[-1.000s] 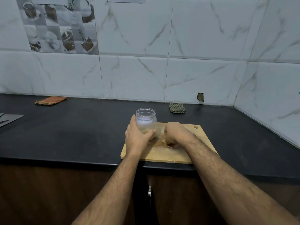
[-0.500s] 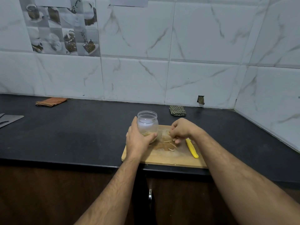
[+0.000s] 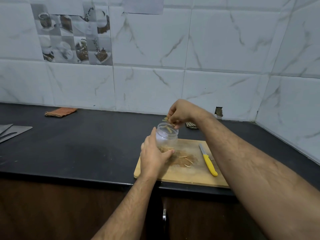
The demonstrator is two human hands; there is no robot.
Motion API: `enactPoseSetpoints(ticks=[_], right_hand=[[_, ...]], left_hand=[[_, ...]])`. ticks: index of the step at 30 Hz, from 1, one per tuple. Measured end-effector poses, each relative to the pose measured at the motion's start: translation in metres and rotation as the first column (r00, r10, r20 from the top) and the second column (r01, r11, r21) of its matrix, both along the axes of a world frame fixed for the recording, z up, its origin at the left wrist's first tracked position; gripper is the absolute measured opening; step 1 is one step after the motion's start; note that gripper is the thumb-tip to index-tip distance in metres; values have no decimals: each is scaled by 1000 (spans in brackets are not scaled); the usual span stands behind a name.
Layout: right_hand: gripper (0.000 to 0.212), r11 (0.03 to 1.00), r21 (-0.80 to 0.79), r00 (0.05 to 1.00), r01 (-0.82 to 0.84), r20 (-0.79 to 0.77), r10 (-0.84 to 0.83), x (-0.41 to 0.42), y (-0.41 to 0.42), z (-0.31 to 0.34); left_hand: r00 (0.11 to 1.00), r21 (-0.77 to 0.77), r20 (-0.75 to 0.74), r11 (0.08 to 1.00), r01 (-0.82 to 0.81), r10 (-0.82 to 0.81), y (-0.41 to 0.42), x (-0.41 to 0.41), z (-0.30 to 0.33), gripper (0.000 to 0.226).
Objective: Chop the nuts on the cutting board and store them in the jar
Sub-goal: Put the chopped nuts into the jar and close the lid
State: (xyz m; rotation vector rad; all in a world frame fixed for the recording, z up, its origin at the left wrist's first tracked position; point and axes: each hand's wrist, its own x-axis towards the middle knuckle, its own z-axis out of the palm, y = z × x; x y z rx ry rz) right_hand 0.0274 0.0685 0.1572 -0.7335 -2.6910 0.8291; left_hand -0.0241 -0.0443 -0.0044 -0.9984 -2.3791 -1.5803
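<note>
**Nut slivers going into jar**

Jar (image 3: 167, 135) stands on the board's (image 3: 180, 177) far-left part, mouth open, some slivers (image 3: 164, 148) already at its bottom. Left hand (image 3: 153, 157) grips the jar low down: fingers wrapped round the near side, thumb (image 3: 151, 135) up along the left wall. Right hand (image 3: 180, 112) sits just above the jar mouth, fingertips bunched and pointing down, pinching a few slivers (image 3: 167, 119); one piece (image 3: 168, 129) is just below the fingertips, inside the rim. More slivers and crumbs (image 3: 184, 159) lie on the board right of the left fingers. Knife (image 3: 208, 161), yellow handle, lies on the board further right, touched by neither hand. Behind the right fingers, by the wall: a small green pad (image 3: 191, 125). Far left on the counter (image 3: 78, 144): orange cloth (image 3: 60, 112).
</note>
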Motion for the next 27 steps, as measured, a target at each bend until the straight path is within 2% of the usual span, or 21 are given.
enactPoseSetpoints(ticks=[6, 10, 15, 18, 20, 22, 24, 27], right_hand=[[16, 998, 70, 993, 2, 116, -10, -7, -11, 3], [21, 998, 49, 999, 25, 44, -27, -9, -11, -1], [26, 986, 143, 994, 84, -76, -74, -10, -3, -8], [23, 956, 248, 987, 153, -93, -134, 2, 7, -13], [23, 935, 308, 984, 177, -38, -174, 13, 14, -23], [24, 947, 280, 980, 159, 73, -186, 23, 22, -42], [23, 970, 215, 968, 114, 196, -157, 30, 24, -65], [27, 962, 272, 940, 6, 327, -98, 36, 21, -91]], left_hand=[[1000, 2, -1, 1000, 3, -3, -1, 0, 1, 106], [1000, 8, 8, 1000, 2, -2, -1, 1, 1, 105], [1000, 11, 23, 1000, 0, 0, -1, 0, 0, 106], [999, 15, 48, 1000, -10, 9, 0, -3, 0, 107], [997, 35, 77, 999, -21, 19, 0, -4, -1, 108], [996, 37, 87, 999, -28, 25, -1, -5, -1, 107], [996, 35, 88, 999, -30, 27, 0, -6, -1, 107], [995, 28, 89, 999, -38, 35, 1, -6, -1, 107]])
